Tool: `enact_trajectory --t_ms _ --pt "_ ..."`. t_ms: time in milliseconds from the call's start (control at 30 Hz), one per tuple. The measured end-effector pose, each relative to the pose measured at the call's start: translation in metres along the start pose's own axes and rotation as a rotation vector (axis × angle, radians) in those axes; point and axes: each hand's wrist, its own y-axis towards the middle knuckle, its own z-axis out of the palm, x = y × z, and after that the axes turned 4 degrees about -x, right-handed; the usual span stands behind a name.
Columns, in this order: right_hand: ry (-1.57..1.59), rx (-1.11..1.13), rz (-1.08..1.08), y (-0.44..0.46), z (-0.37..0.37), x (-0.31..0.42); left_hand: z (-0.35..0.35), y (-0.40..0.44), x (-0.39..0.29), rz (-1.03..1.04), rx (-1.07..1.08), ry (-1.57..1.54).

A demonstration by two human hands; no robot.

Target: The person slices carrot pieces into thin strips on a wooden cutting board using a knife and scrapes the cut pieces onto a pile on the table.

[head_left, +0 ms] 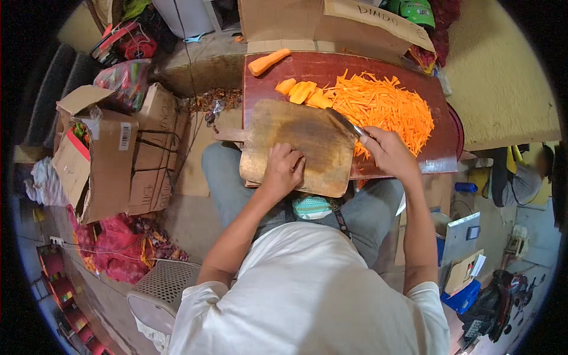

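In the head view my right hand (387,151) is closed round the handle of a knife (349,124), whose dark blade reaches over the upper right corner of a worn wooden cutting board (266,127). My left hand (284,168) rests on the board's lower middle with its fingers curled in; whether anything lies under them is hidden. Just beyond the board, a large heap of carrot strips (384,109) covers much of a dark red table (266,89). Several peeled carrot pieces (303,92) lie left of the heap, and one whole peeled carrot (269,61) sits near the far left corner.
Cardboard boxes (109,165) stand on the floor to the left, with red mesh sacks (121,248) and a plastic stool (163,287) nearer me. Behind the table is another cardboard box (284,26). A person (526,180) is at the far right, above a parked motorcycle (500,307).
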Motion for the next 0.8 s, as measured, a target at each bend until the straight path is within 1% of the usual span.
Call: enact_trajectory --t_ms 33,133,233,333,433,533,633,733,800 --pt "-0.024 -0.014 -0.022 0.006 0.001 -0.003 0.000 0.000 -0.001 0.004 0.000 0.001" --pt "-0.074 0.070 0.040 0.031 -0.009 -0.002 -0.001 -0.001 0.000 0.037 0.005 0.023" --pt "-0.126 0.033 -0.116 0.066 -0.001 -0.020 0.003 -0.002 0.002 0.065 -0.021 0.035" --pt "-0.120 0.212 0.069 0.088 -0.003 -0.008 0.003 -0.003 0.001 0.048 0.002 0.047" --pt "-0.213 0.167 -0.054 0.090 -0.010 -0.016 0.000 -0.002 0.001 0.052 0.007 0.038" --pt "-0.103 0.099 -0.068 0.058 -0.019 -0.015 0.001 -0.003 0.002 0.065 -0.020 0.036" --pt "0.041 0.127 0.049 0.012 -0.017 -0.013 0.003 -0.004 0.006 0.023 -0.015 -0.002" --pt "0.303 0.124 0.259 -0.035 0.009 0.010 -0.002 0.003 -0.007 0.002 -0.020 -0.002" --pt "0.486 0.153 0.425 -0.059 0.029 0.017 0.000 0.006 -0.012 0.028 -0.032 0.000"
